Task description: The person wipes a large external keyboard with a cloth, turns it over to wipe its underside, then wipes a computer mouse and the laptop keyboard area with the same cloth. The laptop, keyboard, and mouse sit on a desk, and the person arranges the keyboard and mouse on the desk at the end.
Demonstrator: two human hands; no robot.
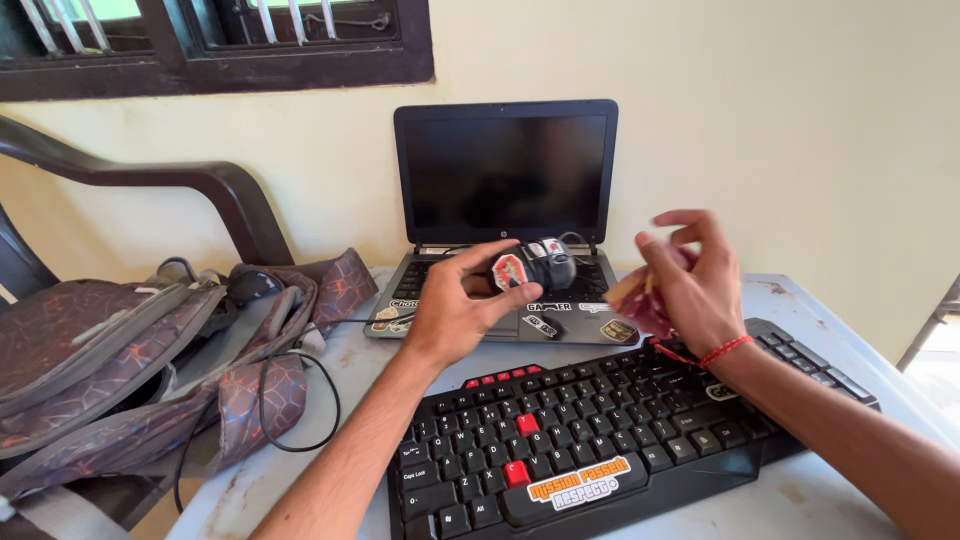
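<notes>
While left hand grips black mouse just above laptop keys, right hand pinches reddish cloth beside it, blurred. Step, prob.: wiping mouse. Next needs cloth brought onto mouse, above keyboard on bench.

Keyboard on table, laptop behind it against wall. Bag left of both, chair behind bag. Left hand holds mouse over laptop; right hand above keyboard.
</notes>
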